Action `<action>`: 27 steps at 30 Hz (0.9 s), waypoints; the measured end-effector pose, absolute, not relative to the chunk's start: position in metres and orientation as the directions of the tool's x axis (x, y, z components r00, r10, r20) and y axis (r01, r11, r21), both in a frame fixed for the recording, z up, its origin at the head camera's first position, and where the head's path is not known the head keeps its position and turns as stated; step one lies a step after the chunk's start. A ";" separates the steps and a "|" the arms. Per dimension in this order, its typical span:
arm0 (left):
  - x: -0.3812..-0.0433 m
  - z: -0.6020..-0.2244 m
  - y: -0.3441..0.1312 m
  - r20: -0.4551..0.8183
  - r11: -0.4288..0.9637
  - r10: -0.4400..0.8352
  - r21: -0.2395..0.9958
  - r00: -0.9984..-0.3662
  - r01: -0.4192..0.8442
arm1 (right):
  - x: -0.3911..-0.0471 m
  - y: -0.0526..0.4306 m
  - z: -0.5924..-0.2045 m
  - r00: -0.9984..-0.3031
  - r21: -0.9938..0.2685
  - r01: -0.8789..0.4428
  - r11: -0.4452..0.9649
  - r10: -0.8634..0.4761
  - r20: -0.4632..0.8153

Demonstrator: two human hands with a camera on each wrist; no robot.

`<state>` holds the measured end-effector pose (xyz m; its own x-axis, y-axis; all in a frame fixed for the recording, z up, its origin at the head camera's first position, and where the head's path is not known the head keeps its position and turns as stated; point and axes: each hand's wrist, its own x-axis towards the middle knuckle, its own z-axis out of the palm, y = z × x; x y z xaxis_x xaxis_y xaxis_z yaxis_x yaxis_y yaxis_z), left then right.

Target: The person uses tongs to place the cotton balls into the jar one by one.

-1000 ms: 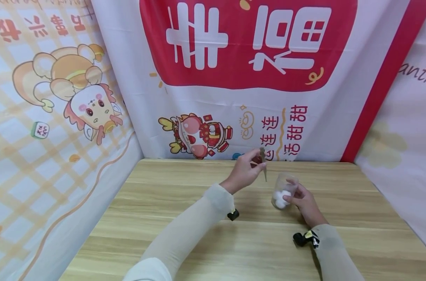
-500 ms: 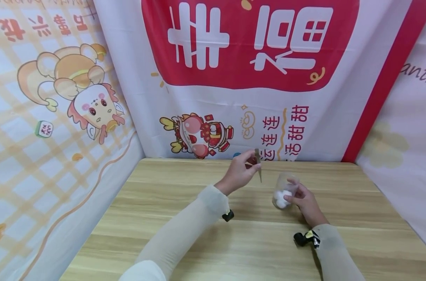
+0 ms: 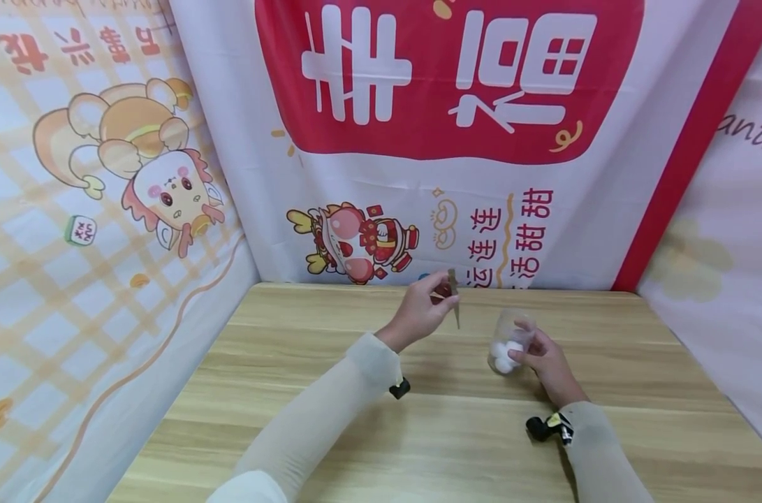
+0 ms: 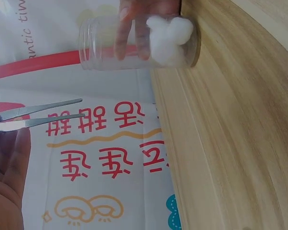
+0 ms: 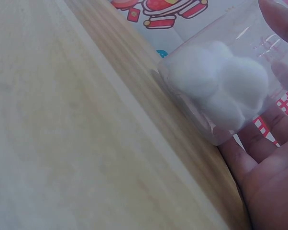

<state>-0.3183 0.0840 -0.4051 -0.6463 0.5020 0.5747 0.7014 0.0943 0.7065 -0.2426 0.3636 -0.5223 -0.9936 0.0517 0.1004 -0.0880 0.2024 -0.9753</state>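
Observation:
Metal tweezers [image 4: 48,115] are pinched in my left hand [image 3: 418,311]; their two tips stand apart with nothing between them. They point downward, to the left of a clear plastic jar [image 3: 511,335] and apart from it. My right hand [image 3: 547,360] grips this jar from its right side, thumb in front and fingers behind. Several white cotton balls [image 5: 216,81] lie at the bottom of the jar. In the left wrist view the jar's mouth has no lid on it, and fingers show through the clear wall.
Both hands are over a wood-grain table [image 3: 469,433]. Behind its far edge hangs a printed cloth [image 3: 381,175] with red and white characters. Another printed cloth [image 3: 129,279] borders the left side, and a pale one [image 3: 733,244] the right.
My left hand, with the tweezers, has moved a little to the left, away from the jar. The right hand and the jar have stayed almost in place.

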 end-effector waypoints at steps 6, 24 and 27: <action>-0.318 -0.409 0.078 0.574 0.114 0.486 0.706 -0.659 0.699 | -0.244 0.363 -0.525 -0.992 -0.975 -0.103 0.199 0.049 0.115; -0.314 -0.411 0.060 0.557 0.115 0.485 0.723 -0.674 0.681 | -0.245 0.364 -0.529 -0.987 -0.975 -0.145 0.169 0.048 0.155; -0.314 -0.414 0.056 0.558 0.118 0.482 0.722 -0.675 0.681 | -0.244 0.363 -0.528 -0.987 -0.975 -0.143 0.170 0.050 0.154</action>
